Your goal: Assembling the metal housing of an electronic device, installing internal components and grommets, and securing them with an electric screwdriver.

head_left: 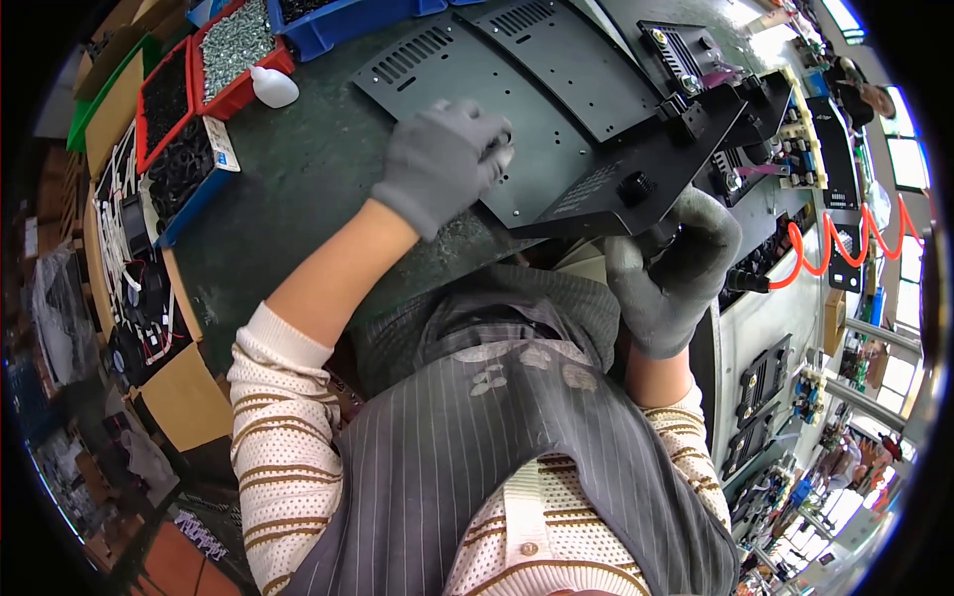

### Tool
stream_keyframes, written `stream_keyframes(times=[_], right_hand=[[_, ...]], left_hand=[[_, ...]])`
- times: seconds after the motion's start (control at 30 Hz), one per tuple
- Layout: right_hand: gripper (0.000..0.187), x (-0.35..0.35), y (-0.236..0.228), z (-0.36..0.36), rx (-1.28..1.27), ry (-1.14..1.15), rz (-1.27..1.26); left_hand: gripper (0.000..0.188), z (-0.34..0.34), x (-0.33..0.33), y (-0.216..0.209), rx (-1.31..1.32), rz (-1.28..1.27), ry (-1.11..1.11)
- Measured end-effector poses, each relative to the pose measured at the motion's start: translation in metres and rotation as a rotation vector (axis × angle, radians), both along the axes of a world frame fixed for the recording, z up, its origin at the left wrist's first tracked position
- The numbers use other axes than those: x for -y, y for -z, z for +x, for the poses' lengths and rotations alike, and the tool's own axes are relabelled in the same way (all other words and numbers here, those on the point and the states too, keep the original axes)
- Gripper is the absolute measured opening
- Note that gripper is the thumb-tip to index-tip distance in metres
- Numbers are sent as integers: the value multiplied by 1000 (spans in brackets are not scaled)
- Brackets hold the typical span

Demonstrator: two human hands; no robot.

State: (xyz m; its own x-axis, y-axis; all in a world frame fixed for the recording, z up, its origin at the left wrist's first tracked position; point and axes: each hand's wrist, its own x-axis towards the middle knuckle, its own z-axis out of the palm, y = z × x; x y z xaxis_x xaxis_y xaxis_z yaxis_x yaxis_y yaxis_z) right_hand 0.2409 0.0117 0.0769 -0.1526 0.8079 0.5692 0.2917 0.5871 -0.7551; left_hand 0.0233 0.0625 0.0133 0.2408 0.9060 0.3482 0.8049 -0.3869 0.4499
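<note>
My left hand (437, 164), in a grey knitted glove, hovers over or rests on a flat black metal panel (467, 79). Its fingers are curled together; what they hold, if anything, is hidden. The panel has slots, small holes and an upright folded end plate (606, 189) with a round black knob-like part (635, 186). Close against this plate's lower edge is my right hand (676, 268), in a matching glove. Thumb and fingers bend round toward each other, with something dark between them that I cannot make out. Another slotted panel (566, 60) lies beside the first.
At the upper left stand a red bin of silver screws (238, 50), a red bin of black parts (164, 99), and a white bottle (273, 87). Black assemblies (686, 60) sit at the upper right. A coiled orange air hose (825, 248) hangs at right.
</note>
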Motion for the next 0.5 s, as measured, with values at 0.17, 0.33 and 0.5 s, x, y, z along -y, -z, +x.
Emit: stream_keyframes(times=[0.17,0.33,0.5], right_hand=[[48,-1,-2,-1,-33,26,10],[48,1,-5,-1,16,66,-54],[45,2,-7,2,56,98,-33]], left_hand=[[23,11,-31,-1,-395,-190,-158],[18,36,-41,-11,-678,-330,-167],[17,19,-38,-30,-584,-251,-117]])
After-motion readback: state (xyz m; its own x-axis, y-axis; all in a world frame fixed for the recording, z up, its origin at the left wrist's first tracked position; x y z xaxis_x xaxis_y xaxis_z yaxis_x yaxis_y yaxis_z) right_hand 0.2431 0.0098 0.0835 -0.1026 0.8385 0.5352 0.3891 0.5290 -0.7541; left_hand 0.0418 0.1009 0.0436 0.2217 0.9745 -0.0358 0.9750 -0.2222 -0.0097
